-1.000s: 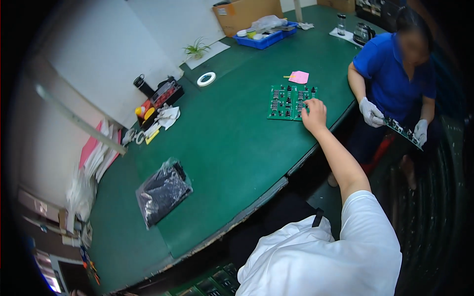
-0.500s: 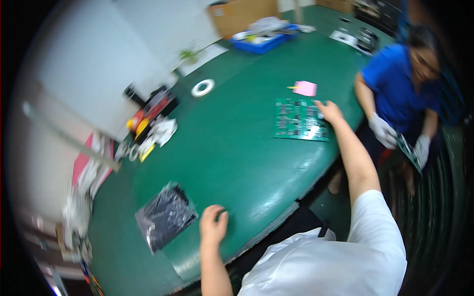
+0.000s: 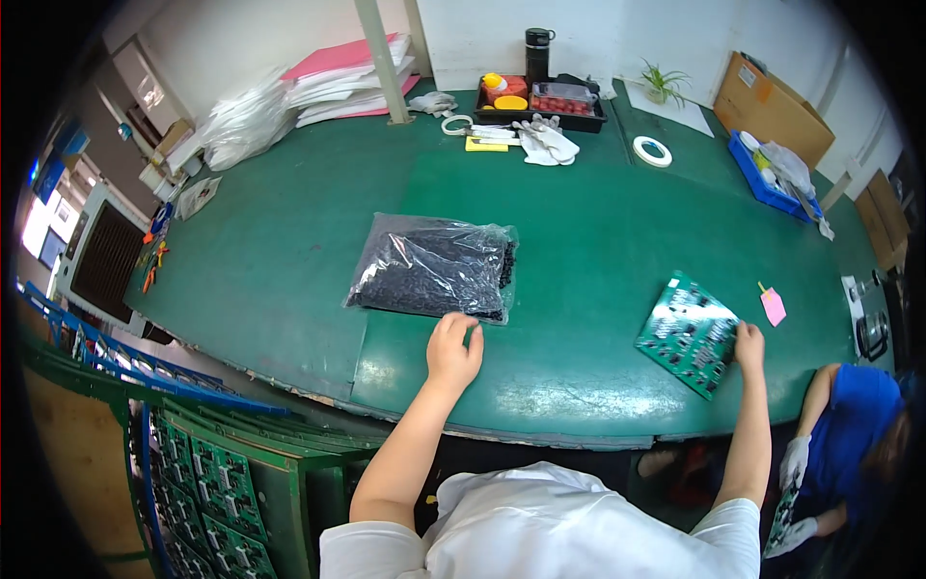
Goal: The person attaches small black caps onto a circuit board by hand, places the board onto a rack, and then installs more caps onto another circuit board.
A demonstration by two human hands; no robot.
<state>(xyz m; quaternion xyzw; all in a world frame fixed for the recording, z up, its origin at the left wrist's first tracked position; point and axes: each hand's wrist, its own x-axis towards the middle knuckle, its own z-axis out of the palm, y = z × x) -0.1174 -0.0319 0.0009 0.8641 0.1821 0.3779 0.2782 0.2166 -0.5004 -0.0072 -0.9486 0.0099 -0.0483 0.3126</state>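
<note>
Meanwhile, the right hand [image 3: 750,347] pinched the circuit board [image 3: 686,331]; the left hand [image 3: 454,357] (loosely spread) was beside the bag [image 3: 429,265].

Right of the clear bag of black pieces [image 3: 429,265], the person's right hand [image 3: 749,345] holds a green circuit board [image 3: 687,335] by its corner. The left hand [image 3: 454,355] is at the bag's near edge, fingers loosely bent. Beyond the bag lie white gloves [image 3: 548,143] and, farther right, a white tape roll [image 3: 652,142].

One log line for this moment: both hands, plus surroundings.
left hand: near plastic bag, contact unclear | right hand: holding circuit board by corner | pink paper: on green table
</note>
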